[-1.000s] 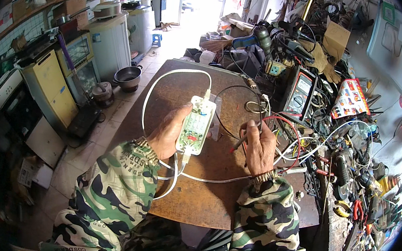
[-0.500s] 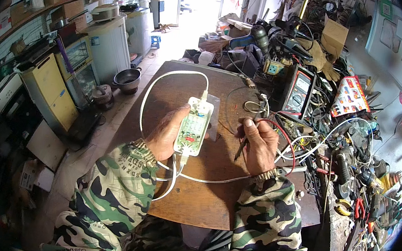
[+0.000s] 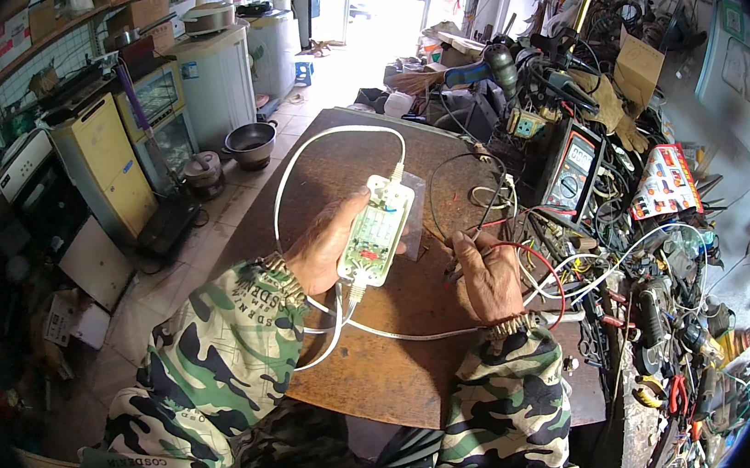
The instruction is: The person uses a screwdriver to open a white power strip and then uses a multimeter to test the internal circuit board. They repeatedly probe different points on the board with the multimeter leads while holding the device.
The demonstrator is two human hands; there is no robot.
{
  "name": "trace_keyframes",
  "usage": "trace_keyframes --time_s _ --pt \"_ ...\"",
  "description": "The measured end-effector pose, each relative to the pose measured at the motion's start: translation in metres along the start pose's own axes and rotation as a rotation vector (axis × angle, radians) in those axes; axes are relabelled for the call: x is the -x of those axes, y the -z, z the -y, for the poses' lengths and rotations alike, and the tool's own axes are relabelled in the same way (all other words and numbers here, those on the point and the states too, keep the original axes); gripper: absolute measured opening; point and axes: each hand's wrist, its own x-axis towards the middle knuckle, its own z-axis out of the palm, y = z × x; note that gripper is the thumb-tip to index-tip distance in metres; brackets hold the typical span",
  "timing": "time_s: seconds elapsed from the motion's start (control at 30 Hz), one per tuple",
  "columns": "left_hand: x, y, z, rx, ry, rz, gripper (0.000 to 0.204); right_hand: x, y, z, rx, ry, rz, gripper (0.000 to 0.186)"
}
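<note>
- Box (image 3: 375,232), white and open-faced, was in the left hand (image 3: 326,245), above the table (image 3: 395,384); its green board faced up toward the wearer, a red part near the lower end and a blue one near the upper.
- The left thumb pressed along the box's left edge; the other fingers lay mostly hidden behind it, so their exact spread could not be told.
- A white cable (image 3: 285,178) left the box's top and arched leftward; more white cable ran from its lower end.
- The right hand (image 3: 488,277), well apart from the box, had thumb and forefinger closed together, pinching a thin dark probe (image 3: 486,217); whether a second sat in the grip could not be told.
- A black lead (image 3: 435,184) looped beyond that hand, and a red lead (image 3: 562,297) curved beside its wrist.
- A meter (image 3: 572,175) stood tilted among tangled wires, right of the table.
</note>
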Motion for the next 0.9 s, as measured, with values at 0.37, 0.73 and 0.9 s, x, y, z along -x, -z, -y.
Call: trace_keyframes --time_s 0.37,0.73,0.9 --pt "0.001 0.008 0.002 0.004 0.007 -0.003 0.060 -0.004 0.011 -0.038 0.232 0.205 0.086 0.026" --pt "-0.004 0.000 0.007 0.115 0.036 0.016 0.065 0.002 0.013 -0.007 -0.297 0.105 0.074 0.021" --pt "0.011 0.001 0.006 0.065 0.075 0.032 0.062 0.000 -0.010 0.002 -0.898 -0.065 0.121 0.019"
